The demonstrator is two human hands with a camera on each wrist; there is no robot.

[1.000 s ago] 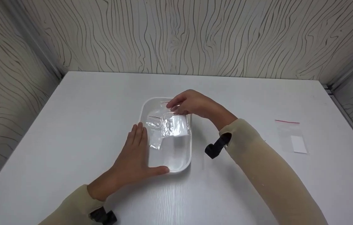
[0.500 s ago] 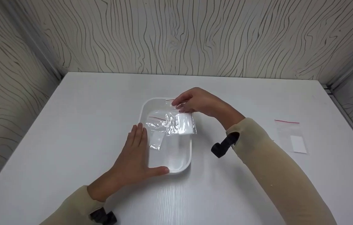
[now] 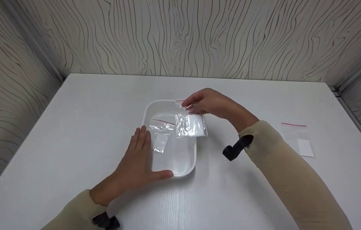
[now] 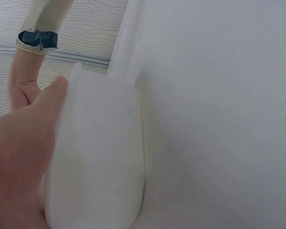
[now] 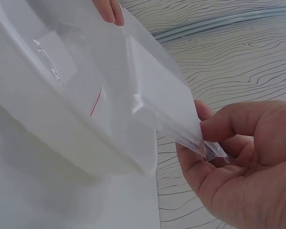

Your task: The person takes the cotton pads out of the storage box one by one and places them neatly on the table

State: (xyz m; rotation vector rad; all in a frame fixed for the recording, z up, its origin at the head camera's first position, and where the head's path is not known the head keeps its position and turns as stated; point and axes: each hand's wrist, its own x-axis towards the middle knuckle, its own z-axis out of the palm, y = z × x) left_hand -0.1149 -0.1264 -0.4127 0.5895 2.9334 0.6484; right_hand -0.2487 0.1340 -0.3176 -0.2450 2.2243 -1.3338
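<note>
My right hand (image 3: 212, 103) pinches the top of a clear zip bag (image 3: 191, 125) between thumb and fingers. A flat white block shows inside the bag, which hangs over the right rim of a white plastic tray (image 3: 180, 161). In the right wrist view the bag's crumpled end lies between my thumb and fingers (image 5: 193, 169). My left hand (image 3: 135, 163) rests against the tray's near left corner, fingers straight along its left side and thumb on the near rim. Another zip bag (image 3: 160, 142), red-lined along its top, lies in the tray.
To the right on the white table (image 3: 247, 198) lies a zip bag (image 3: 297, 137) with a red strip and a white piece inside. A wood-patterned panel (image 3: 180, 38) stands behind the table. Each wrist wears a black camera mount.
My right hand has moved right, drawing the pinched zip bag from over the tray's middle to its right rim. My left hand and the tray have stayed put.
</note>
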